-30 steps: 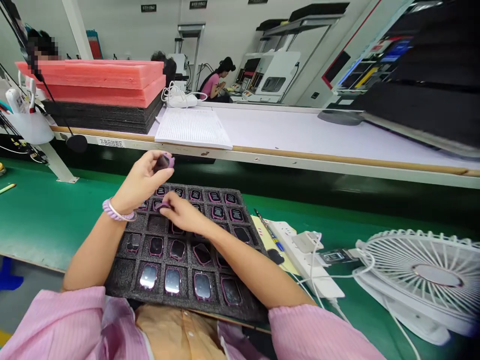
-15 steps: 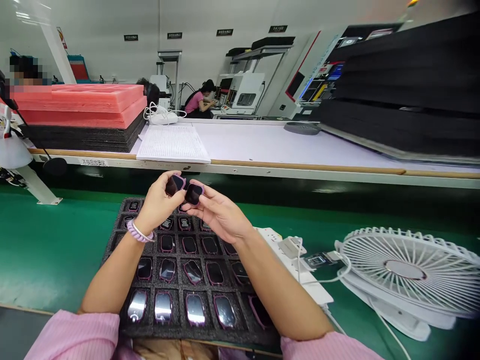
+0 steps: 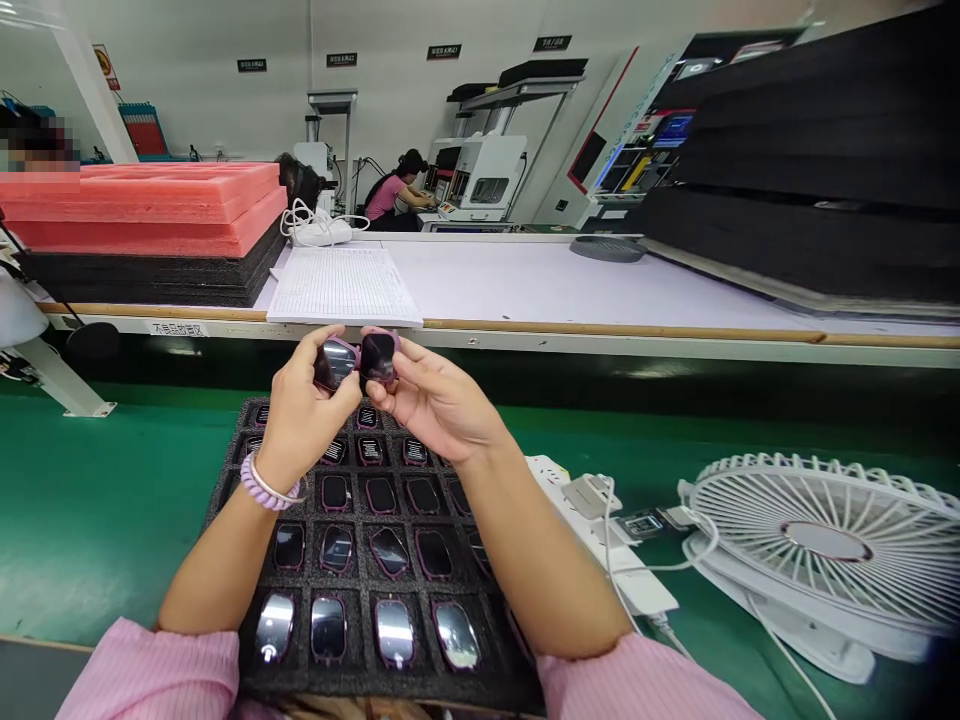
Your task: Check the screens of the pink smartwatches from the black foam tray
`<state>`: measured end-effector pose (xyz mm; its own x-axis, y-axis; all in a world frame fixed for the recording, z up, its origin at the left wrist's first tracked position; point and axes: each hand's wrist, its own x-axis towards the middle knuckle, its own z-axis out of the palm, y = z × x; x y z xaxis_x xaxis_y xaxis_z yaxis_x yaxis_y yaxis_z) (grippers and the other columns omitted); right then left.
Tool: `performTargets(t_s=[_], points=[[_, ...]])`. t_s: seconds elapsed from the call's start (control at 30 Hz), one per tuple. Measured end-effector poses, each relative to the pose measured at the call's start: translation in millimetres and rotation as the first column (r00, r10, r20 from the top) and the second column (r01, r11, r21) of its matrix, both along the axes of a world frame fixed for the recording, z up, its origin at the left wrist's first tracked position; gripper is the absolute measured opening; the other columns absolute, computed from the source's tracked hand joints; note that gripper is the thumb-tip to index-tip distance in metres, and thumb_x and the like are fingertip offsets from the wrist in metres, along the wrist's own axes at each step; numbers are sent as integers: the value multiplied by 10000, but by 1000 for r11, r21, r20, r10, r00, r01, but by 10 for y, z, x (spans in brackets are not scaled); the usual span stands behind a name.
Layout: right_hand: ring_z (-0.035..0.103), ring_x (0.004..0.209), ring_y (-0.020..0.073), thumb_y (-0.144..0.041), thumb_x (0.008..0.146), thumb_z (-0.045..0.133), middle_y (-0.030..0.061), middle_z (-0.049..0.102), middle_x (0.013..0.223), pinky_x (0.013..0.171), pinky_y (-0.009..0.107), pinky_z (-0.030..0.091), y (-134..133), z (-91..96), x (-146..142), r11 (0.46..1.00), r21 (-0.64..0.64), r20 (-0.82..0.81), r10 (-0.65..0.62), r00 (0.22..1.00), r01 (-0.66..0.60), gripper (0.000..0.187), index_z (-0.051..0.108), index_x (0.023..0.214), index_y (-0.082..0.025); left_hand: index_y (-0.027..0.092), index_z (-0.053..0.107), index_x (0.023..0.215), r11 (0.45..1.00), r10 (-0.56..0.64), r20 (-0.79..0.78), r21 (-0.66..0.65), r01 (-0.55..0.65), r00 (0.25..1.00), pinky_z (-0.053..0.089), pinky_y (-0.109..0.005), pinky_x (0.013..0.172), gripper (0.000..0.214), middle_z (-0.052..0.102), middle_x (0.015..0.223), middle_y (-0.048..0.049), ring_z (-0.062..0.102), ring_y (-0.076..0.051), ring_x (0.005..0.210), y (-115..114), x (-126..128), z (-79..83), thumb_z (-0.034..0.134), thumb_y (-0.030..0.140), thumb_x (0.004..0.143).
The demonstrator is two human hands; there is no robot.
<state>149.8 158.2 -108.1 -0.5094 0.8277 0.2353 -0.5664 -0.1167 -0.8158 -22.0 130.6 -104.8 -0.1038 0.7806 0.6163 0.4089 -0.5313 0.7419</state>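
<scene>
My left hand [image 3: 311, 405] grips a smartwatch [image 3: 337, 363] with a dark, glossy screen and a purple frame, between thumb and fingers. Close beside it, my right hand [image 3: 439, 395] pinches a second smartwatch [image 3: 379, 356], likewise dark-screened and purple-edged. The two watches are side by side, nearly touching, above the far end of a black foam tray [image 3: 360, 585]. Rows of similar watch cases lie in the tray's compartments, such as one watch case [image 3: 394, 632] in the near row. Some at the far end show white text on their screens. My forearms hide part of the tray.
A white fan [image 3: 825, 545] and a power strip [image 3: 622, 560] with cables stand right of the tray. Beyond is a raised shelf [image 3: 510, 290] bearing pink foam trays [image 3: 150, 205], printed sheets [image 3: 341, 285] and a black foam stack [image 3: 795, 190]. Other people sit farther back.
Both hands have risen slightly with the watches and shifted a little left. The left watch has turned, so its screen now shows a bright reflection.
</scene>
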Motion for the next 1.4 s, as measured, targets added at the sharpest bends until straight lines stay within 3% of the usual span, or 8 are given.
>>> performTargets(t_s=[0.27, 0.63, 0.87, 1.4], points=[[659, 835, 137, -274, 895, 879, 51, 701, 1105, 750, 232, 616, 59, -105, -29, 997, 8, 3, 78, 997, -78, 406, 741, 1273, -218, 126, 685, 1210, 999, 49, 7, 3, -49, 999, 477, -262, 613, 465, 743, 951, -63, 597, -129, 661, 42, -61, -16, 661, 331, 793], [629, 707, 91, -248, 895, 871, 15, 673, 1015, 635, 184, 579, 35, -140, -99, 989, 54, -66, 142, 988, -139, 391, 723, 1256, -223, 162, 672, 1169, 999, 47, 42, -1, -47, 998, 499, -268, 686, 422, 696, 946, -39, 608, -150, 748, 85, -51, -65, 672, 303, 771], [620, 734, 115, -266, 921, 831, 38, 696, 1077, 661, 229, 592, 17, -126, -53, 997, 52, -26, 59, 998, -57, 411, 681, 1301, -223, 155, 650, 1176, 991, -90, 241, -72, 110, 966, 557, -287, 795, 485, 693, 1003, -59, 651, -167, 864, 93, -40, -53, 742, 353, 743], [613, 733, 119, -266, 949, 793, 46, 710, 1087, 679, 242, 604, -5, -100, -35, 998, 70, -11, 8, 1000, -7, 393, 651, 1312, -220, 150, 661, 1176, 992, -68, 199, -89, 87, 978, 532, -254, 738, 480, 695, 1030, -62, 636, -153, 850, 65, -32, -44, 716, 325, 733]])
